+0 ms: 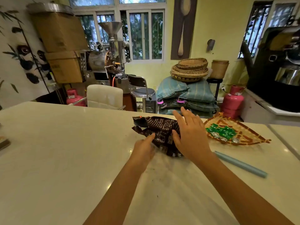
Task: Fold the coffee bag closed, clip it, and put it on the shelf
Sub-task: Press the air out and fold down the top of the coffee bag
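Observation:
A dark brown coffee bag (159, 130) with white print lies flat and crumpled on the pale countertop (65, 151), its open end pointing left and away. My right hand (190, 135) rests palm-down on the bag's right part, fingers spread. My left hand (143, 148) touches the bag's near left edge with its fingertips, the other fingers curled. A long light-blue clip bar (240, 164) lies on the counter to the right of my right forearm. No shelf can be made out.
A woven fan-shaped tray (253, 135) with green wrapped sweets sits right of the bag. Beyond the counter's far edge stand a white chair (104, 96), a stool, stacked sacks, pink gas cylinders and a coffee roaster. A dark object lies at the left edge.

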